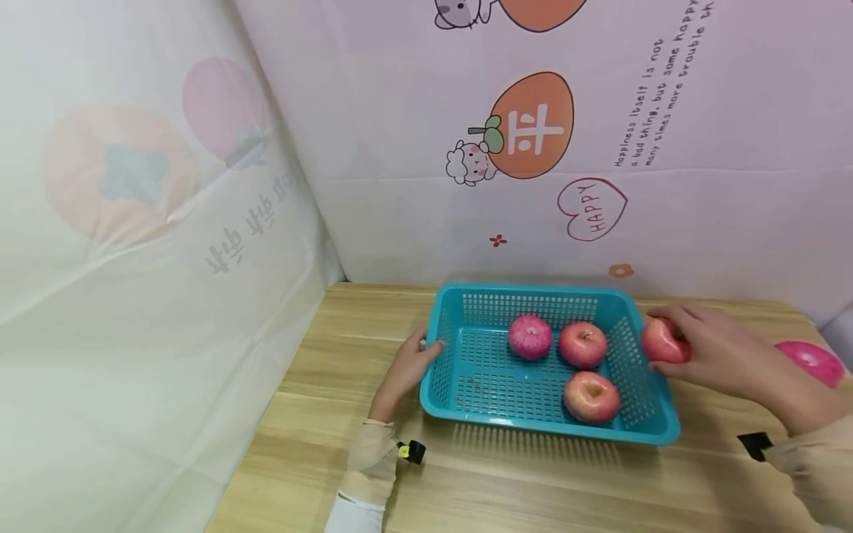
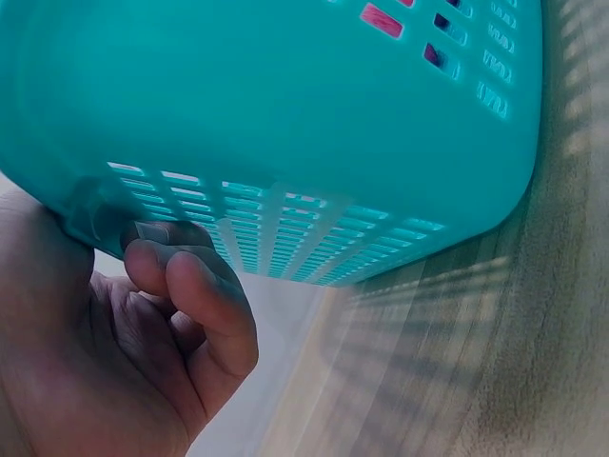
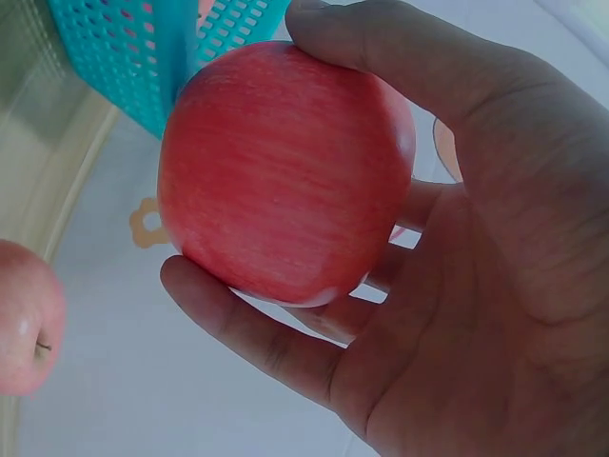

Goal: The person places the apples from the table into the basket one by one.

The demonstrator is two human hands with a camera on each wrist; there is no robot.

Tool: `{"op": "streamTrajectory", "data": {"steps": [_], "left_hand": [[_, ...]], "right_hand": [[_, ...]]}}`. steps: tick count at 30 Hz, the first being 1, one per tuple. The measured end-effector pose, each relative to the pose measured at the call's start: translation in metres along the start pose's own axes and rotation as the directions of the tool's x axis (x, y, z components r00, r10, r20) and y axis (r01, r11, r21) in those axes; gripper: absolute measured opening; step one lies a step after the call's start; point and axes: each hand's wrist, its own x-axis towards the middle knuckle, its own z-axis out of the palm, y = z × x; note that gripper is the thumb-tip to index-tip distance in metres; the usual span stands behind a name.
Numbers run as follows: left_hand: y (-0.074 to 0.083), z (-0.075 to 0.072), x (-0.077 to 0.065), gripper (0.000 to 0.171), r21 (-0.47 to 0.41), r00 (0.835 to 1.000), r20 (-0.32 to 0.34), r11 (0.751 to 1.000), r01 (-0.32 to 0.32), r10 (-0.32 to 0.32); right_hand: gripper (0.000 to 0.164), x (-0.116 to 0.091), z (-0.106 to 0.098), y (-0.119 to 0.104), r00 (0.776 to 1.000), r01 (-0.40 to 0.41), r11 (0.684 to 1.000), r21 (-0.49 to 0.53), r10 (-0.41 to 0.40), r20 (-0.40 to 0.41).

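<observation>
A turquoise plastic basket (image 1: 526, 426) with slotted walls stands on the wooden table. In its right half lie a red apple (image 1: 583, 345), a paler apple (image 1: 591, 397) and a round magenta item (image 1: 529, 337) with light streaks. My left hand (image 1: 408, 366) grips the basket's left rim, thumb on the inside; the left wrist view shows its fingers (image 2: 214, 295) curled beneath the rim outside. At the basket's right rim my right hand (image 1: 700, 344) holds another red apple (image 3: 285, 176) between thumb and fingers, overlapping the basket wall in the head view.
Another apple (image 3: 29, 319) shows at the left edge of the right wrist view. Beyond the right forearm is a bright pink rounded shape (image 1: 809, 363). A printed cloth (image 1: 400, 222) hangs behind the table (image 1: 300, 444), and a pale cloth (image 1: 133, 333) hangs along its left.
</observation>
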Motion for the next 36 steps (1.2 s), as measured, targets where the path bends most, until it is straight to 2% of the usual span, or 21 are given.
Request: {"op": "streamTrajectory", "data": {"steps": [11, 24, 31, 36], "left_hand": [[-0.001, -0.002, -0.001, 0.036, -0.010, 1.000, -0.006, 1.000, 0.011, -0.011], [-0.002, 0.000, 0.001, 0.032, -0.017, 1.000, -0.009, 1.000, 0.017, -0.017], [-0.004, 0.001, 0.003, 0.039, -0.036, 0.999, 0.022, 0.999, 0.035, -0.035], [-0.005, 0.000, 0.004, 0.042, -0.054, 0.998, 0.044, 0.997, 0.048, -0.046]], "right_hand": [[0.089, 0.008, 0.000, -0.014, 0.999, 0.030, 0.999, -0.023, -0.030, 0.013], [0.076, 0.017, 0.001, -0.026, 0.995, 0.095, 0.995, -0.028, -0.096, -0.020], [0.071, 0.020, 0.002, -0.034, 0.994, 0.111, 0.992, -0.053, -0.111, -0.010], [0.066, 0.024, 0.005, -0.040, 0.985, 0.165, 0.985, -0.049, -0.167, -0.035]]}}
